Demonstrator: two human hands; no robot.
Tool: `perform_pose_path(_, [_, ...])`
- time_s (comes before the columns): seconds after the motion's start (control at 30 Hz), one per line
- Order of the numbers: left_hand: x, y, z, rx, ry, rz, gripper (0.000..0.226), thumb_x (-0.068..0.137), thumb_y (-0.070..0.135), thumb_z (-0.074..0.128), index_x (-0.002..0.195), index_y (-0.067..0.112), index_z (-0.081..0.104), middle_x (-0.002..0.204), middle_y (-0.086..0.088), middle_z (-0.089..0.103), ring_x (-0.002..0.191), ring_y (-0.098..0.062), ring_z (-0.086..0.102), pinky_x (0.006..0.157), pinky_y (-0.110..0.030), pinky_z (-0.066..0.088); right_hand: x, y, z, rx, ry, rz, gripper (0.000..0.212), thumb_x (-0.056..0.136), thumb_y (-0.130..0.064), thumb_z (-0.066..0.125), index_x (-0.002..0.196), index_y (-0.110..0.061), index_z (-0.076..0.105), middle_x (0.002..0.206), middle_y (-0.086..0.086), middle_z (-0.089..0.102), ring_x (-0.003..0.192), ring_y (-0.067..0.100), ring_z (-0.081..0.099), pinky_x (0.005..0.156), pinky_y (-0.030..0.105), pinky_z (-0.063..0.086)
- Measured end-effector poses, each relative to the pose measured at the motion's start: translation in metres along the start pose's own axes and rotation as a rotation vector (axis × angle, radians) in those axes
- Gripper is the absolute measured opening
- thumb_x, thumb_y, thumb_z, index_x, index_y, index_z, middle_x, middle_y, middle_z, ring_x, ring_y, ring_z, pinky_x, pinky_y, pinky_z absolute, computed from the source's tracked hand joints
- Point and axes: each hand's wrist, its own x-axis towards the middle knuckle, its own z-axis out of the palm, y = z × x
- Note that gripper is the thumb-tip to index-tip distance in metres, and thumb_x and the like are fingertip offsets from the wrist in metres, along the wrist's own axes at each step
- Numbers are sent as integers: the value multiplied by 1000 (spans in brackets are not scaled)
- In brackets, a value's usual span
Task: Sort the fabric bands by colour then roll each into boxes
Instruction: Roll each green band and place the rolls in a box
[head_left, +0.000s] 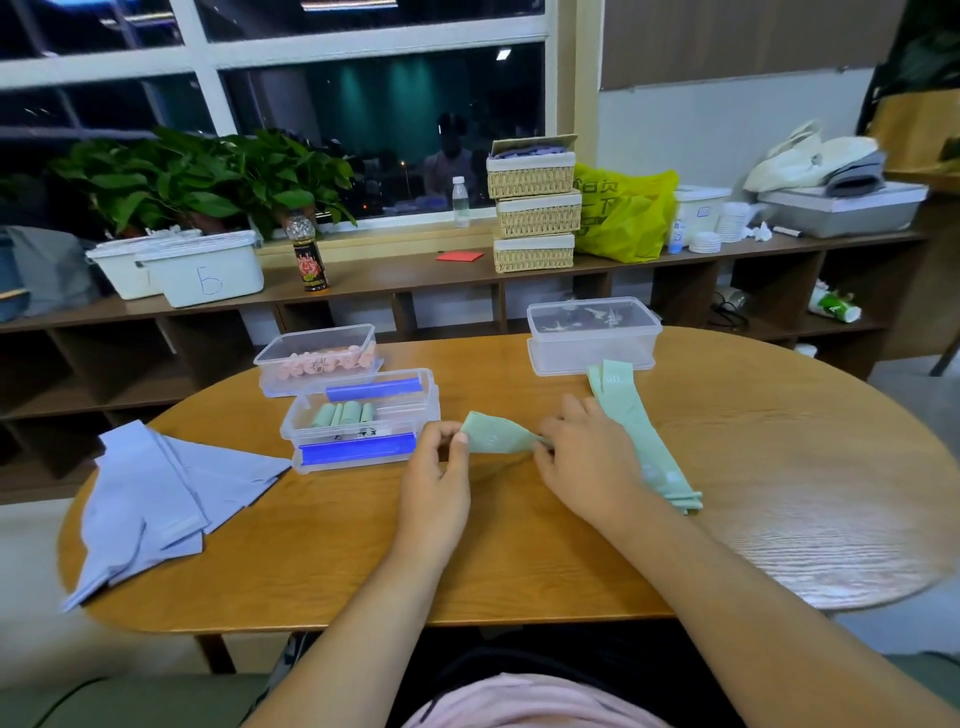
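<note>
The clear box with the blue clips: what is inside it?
Inside the clear box, several rolled green bands lie side by side in the left part. Whether more bands lie under them cannot be seen, because the rolls cover the floor.

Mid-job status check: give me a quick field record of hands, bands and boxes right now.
left hand: pinches one end of green band
right hand: holds its other end
green stack: unrolled, beside right hand
green-roll box: several rolls inside
pink-roll box: behind it
lilac bands: unrolled, left on table
lidded box: behind green stack
</note>
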Motion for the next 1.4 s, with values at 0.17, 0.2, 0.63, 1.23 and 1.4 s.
perform_pose_path(0.17, [-3,5,-3,18,-45,184,16,109,21,59,118,30,69,113,13,70,113,-14,65,92,-20,50,8,-15,-15,366,-193,-198,8,103,-48,57,109,-43,58,96,-17,65,88,6,61,74,34,52])
perform_pose_path(0.2, [-3,5,-3,11,-45,178,18,109,23,60,123,31,69,117,14,70,116,-12,64,93,-18,50,10,-19,-18,447,-174,-178,9,105,-47,56,97,-42,56,80,-15,62,74,5,59,63,34,48])
perform_pose_path(0.63, [-12,14,-5,-94,-241,18,12,107,36,63,115,27,66,112,10,74,106,-9,71,90,-33,59,92,-37,-90,1366,-23,245,20,107,-26,60,117,-21,76,100,-1,80,90,19,76,76,39,61])
perform_pose_path(1.23, [-1,0,3,307,-165,-147,34,101,21,66,131,31,53,127,18,60,101,-1,64,74,-13,51,103,-3,32,823,-347,634,51,109,-40,52,156,-21,44,156,6,50,143,32,48,111,46,42])
perform_pose_path(1.4, [-13,-2,-12,325,-278,-88,31,97,16,66,121,34,61,120,20,64,104,5,62,85,-13,49,59,-6,40,847,-269,482,36,107,-30,57,143,-29,58,140,-7,63,131,16,58,106,32,46])
